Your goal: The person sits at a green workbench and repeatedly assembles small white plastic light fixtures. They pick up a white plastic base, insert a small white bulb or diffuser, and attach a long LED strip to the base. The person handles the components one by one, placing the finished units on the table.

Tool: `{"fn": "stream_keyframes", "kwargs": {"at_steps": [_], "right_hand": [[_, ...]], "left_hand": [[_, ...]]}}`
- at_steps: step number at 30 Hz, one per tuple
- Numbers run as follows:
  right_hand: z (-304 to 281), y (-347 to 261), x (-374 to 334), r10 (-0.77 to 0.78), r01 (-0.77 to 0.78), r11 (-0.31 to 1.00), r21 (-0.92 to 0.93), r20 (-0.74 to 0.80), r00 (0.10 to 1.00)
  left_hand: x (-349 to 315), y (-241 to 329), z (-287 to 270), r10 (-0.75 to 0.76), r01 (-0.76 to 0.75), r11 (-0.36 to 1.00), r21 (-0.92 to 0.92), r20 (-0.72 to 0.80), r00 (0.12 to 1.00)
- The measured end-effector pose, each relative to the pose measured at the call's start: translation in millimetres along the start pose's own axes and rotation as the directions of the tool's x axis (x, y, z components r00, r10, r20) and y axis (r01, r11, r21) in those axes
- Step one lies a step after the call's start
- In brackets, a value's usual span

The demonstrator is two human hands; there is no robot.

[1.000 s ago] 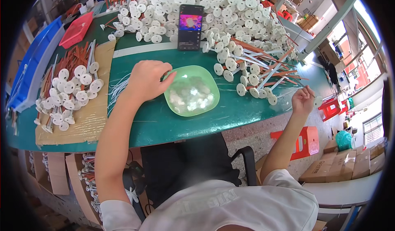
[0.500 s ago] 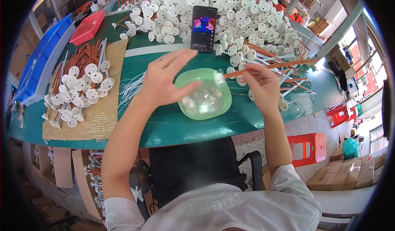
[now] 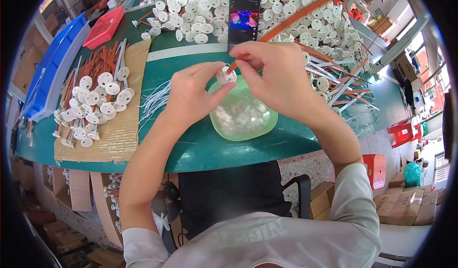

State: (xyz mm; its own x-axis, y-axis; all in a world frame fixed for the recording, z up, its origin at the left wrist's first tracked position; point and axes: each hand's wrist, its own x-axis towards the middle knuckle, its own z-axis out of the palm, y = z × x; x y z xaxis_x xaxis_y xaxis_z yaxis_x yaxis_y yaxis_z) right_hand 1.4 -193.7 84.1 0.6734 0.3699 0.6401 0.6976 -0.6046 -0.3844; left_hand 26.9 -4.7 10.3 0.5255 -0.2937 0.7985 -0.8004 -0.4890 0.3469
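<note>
Between the thumb and fingertips of my left hand [image 3: 191, 91] is a small white disc [image 3: 226, 75], gripped at its edges above the far side of a green bowl [image 3: 224, 129]. My right hand [image 3: 281, 75] pinches a flat orange-brown strip [image 3: 305, 13] near its lower end. That end meets the disc; whether it passes into it I cannot tell. From there the strip slants up to the right. Small clear plastic pieces [image 3: 241, 113] fill much of the bowl, which my right hand partly covers.
White discs [image 3: 200, 15] lie heaped along the back, behind a propped phone [image 3: 243, 22]. At left, disc-ended strips [image 3: 90, 101] rest on cardboard [image 3: 114, 144], near thin white ties [image 3: 155, 101], a red basket [image 3: 104, 27] and a blue tray [image 3: 55, 72]. Loose strips [image 3: 338, 82] lie right.
My right hand has moved left with the strip, bringing its end in front of my left hand. My left hand, spread and empty before, now pinches the white disc at that end.
</note>
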Motion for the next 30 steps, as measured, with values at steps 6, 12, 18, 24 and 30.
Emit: {"fn": "stream_keyframes", "kwargs": {"at_steps": [6,12,18,24,30], "right_hand": [[16,-2,4,-0.3,0.306,0.95,-0.058,0.087,0.95],[29,24,-12,-0.414,0.431,0.901,0.046,-0.202,0.887],[27,53,-33,-0.497,0.509,0.861,0.017,-0.185,0.848],[32,46,-40,-0.524,0.552,0.832,0.053,-0.254,0.813],[20,32,-41,-0.377,0.42,0.887,0.191,-0.226,0.898]], "left_hand": [[0,-4,-5,-0.196,0.203,0.978,-0.054,0.117,0.974],[2,-7,0,-0.379,0.479,0.468,-0.743,0.321,0.868],[2,-5,-7,-0.282,0.634,0.175,-0.754,0.578,0.765],[-1,-3,-11,-0.229,0.681,0.241,-0.691,0.642,0.732],[-3,-6,-11,-0.152,0.665,0.125,-0.736,0.648,0.746]]}}
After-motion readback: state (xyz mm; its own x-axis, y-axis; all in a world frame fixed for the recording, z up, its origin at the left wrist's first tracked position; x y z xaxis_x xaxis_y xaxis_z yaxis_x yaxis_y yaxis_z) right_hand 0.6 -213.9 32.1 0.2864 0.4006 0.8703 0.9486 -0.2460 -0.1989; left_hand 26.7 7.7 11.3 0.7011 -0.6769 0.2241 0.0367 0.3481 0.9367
